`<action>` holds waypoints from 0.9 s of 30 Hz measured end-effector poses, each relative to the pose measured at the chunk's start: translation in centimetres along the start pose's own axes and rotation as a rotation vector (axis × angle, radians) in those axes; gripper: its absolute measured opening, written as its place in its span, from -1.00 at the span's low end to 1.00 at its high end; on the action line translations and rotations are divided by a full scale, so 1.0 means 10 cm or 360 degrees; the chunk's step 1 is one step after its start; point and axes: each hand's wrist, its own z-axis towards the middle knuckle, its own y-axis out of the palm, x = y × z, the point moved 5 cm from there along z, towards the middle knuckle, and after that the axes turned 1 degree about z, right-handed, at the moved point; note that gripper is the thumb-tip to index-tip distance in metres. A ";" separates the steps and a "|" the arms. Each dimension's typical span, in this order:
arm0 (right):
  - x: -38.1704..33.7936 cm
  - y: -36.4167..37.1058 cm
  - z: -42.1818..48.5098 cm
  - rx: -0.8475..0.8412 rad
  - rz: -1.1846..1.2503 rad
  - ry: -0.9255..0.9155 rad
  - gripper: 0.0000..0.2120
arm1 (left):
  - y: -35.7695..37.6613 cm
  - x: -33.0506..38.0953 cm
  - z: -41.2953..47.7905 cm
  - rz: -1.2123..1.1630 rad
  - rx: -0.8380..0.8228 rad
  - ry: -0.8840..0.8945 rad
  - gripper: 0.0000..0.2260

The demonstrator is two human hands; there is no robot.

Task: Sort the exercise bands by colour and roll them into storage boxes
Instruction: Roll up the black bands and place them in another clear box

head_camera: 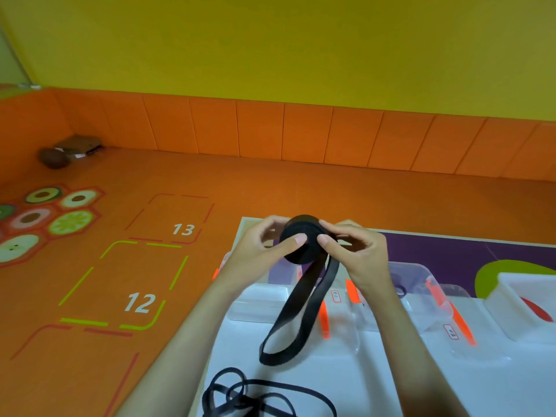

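You had open tabletop [391, 386] between the clear boxes [421, 278] behind and the tangled black bands [255, 398] in front.

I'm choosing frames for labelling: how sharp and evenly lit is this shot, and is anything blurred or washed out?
Head view: light is soft and even, no hard shadows. Head view: the black band gripped by the left hand and right hand is fairly crisp at the roll, its hanging loop slightly blurred. Head view: the clear boxes wash into the white surface.
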 end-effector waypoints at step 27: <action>0.08 0.17 -0.08 0.0088 0.0069 0.0158 -0.70 | 0.01 0.10 0.03 -0.0099 0.0236 -0.0071 -0.81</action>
